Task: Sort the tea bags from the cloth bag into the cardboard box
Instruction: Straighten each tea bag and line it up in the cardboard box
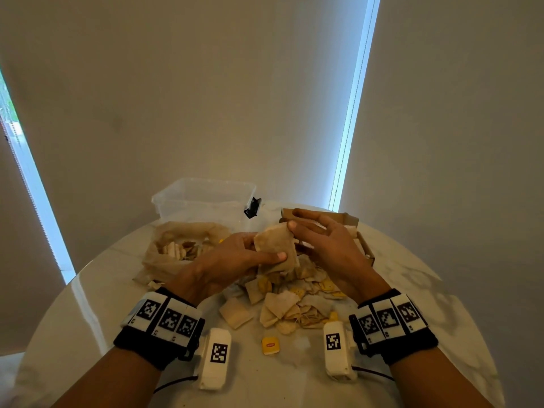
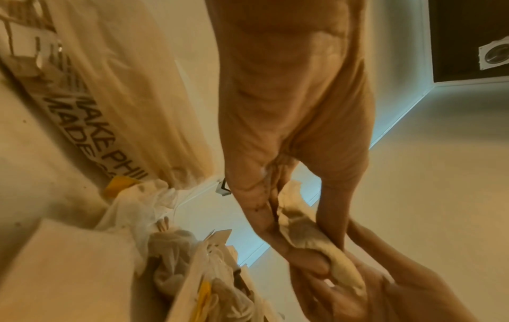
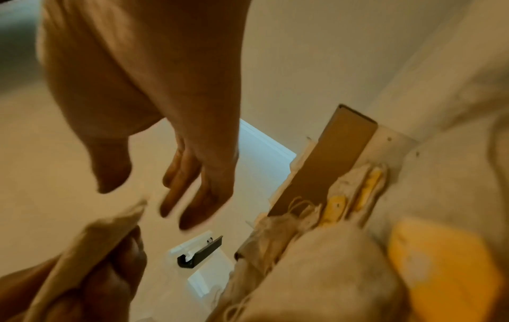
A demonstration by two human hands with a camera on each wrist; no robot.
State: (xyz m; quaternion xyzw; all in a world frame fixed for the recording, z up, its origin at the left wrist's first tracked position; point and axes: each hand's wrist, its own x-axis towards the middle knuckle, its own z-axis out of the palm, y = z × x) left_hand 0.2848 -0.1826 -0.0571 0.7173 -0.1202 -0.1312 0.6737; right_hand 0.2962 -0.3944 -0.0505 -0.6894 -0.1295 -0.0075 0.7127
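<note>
My left hand (image 1: 256, 256) grips a small stack of beige tea bags (image 1: 275, 244) between thumb and fingers, held above the table. In the left wrist view the stack (image 2: 305, 235) sits pinched in that hand (image 2: 289, 152). My right hand (image 1: 321, 237) is spread to the right of the stack, its thumb touching the top edge; its fingers (image 3: 198, 191) are straight and hold nothing. The cardboard box (image 1: 351, 220) stands just behind the right hand, with tea bags inside (image 3: 338, 204). The cloth bag (image 1: 176, 248) lies open at the left, holding more tea bags.
A loose pile of tea bags (image 1: 294, 298) covers the round white marble table (image 1: 412, 290) below my hands. A single yellow tag (image 1: 270, 345) lies nearer to me. A clear plastic tub (image 1: 203, 198) with a black clip (image 1: 252, 208) stands at the back.
</note>
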